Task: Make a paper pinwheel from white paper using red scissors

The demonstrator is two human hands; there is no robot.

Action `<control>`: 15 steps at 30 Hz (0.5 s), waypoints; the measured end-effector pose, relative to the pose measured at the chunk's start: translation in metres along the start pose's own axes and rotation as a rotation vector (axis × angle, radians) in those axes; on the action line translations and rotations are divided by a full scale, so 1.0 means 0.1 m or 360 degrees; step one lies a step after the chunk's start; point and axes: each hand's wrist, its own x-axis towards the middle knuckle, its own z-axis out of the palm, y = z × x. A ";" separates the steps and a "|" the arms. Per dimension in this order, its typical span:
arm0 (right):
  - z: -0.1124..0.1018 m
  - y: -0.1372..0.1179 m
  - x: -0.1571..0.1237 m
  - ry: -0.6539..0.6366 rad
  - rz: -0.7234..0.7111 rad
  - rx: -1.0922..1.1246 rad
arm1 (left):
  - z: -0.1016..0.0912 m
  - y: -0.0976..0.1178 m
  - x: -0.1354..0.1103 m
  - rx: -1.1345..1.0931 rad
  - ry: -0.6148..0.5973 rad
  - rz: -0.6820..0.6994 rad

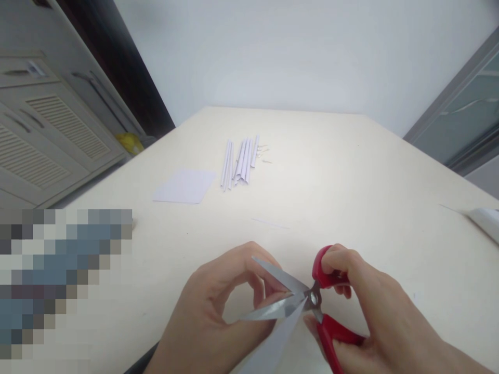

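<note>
My right hand [374, 296] grips a pair of scissors [313, 298] by the red handles, with thumb and fingers in the loops. The steel blades are spread apart and point left across the fingers of my left hand [206, 311]. That hand is curled, with its fingertips closed behind the blades. A narrow piece of white paper [273, 348] runs from the scissors' pivot down to the bottom edge, pinched by my left hand. Part of the paper is hidden under the hand.
White rolled paper tubes [244, 161] lie side by side farther back, with small paper scraps [263, 150] beside them. A flat white sheet [185, 186] lies left of the tubes. A thin paper strip [271, 224] is in front. At the right edge sits a white rolled object [485, 223].
</note>
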 end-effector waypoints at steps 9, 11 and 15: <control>-0.03 -0.03 -0.03 0.0100 -0.0048 -0.0037 | 0.02 -0.02 -0.02 0.0025 -0.0045 0.0032; -0.04 -0.03 -0.05 0.0066 -0.0046 -0.0026 | 0.01 -0.01 -0.02 0.0046 -0.0033 0.0059; -0.03 -0.01 -0.06 0.0008 -0.0044 -0.0027 | -0.02 0.00 -0.02 0.0042 -0.0032 0.0130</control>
